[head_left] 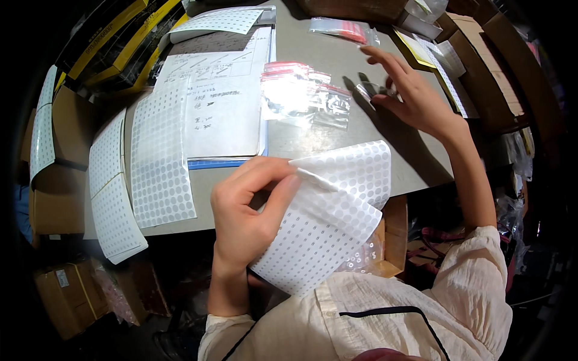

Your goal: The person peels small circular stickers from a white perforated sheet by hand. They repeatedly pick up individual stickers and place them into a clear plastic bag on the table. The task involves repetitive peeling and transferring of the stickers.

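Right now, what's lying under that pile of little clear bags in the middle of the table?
Under the clear bags only the grey table shows around their edges, beside the handwritten sheet. Glare whitens the plastic, so whatever is directly beneath or inside cannot be made out.

The grey tabletop [337,54] carries dot-sticker sheets [161,156], a written paper form [223,102] and small zip bags [304,96].

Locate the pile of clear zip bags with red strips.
Head view, upper centre of the grey table: the zip bags lie just right of the written paper sheet, left of the right hand.
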`<state>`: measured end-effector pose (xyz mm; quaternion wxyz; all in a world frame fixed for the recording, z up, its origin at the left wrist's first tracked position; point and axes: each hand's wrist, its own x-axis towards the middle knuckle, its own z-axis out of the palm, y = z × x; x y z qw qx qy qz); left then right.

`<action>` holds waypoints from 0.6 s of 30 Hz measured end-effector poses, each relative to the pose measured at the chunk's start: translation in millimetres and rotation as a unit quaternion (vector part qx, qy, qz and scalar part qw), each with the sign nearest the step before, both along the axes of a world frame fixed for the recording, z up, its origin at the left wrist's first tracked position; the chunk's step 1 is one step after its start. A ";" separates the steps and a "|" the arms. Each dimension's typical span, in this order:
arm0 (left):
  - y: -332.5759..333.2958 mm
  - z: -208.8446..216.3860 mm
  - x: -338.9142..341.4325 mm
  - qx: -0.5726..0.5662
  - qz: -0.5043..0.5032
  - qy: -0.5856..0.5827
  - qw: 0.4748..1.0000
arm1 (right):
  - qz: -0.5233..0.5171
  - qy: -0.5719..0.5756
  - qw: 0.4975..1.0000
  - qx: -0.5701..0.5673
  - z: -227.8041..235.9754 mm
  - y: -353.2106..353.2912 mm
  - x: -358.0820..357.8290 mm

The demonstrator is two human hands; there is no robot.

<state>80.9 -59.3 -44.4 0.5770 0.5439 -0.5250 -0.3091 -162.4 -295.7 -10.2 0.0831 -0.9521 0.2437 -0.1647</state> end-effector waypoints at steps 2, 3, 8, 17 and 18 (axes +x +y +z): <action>0.7 0.1 -1.6 -0.008 0.007 -0.004 1.000 | -0.085 0.019 0.993 -0.082 0.2 16.5 -4.6; 1.2 0.1 -2.7 -0.010 0.013 0.004 1.000 | -0.094 0.016 0.993 -0.075 0.2 21.5 -5.3; 0.1 -2.4 -2.5 -0.019 0.017 0.009 1.000 | -0.129 -0.026 0.991 -0.001 11.4 33.0 -7.1; 1.6 -0.6 -3.8 -0.011 0.025 0.024 0.999 | -0.117 -0.192 0.897 0.381 0.0 -27.1 -11.2; 1.2 -0.7 -3.8 -0.013 0.023 0.026 0.999 | -0.117 -0.192 0.896 0.383 0.5 -28.8 -12.1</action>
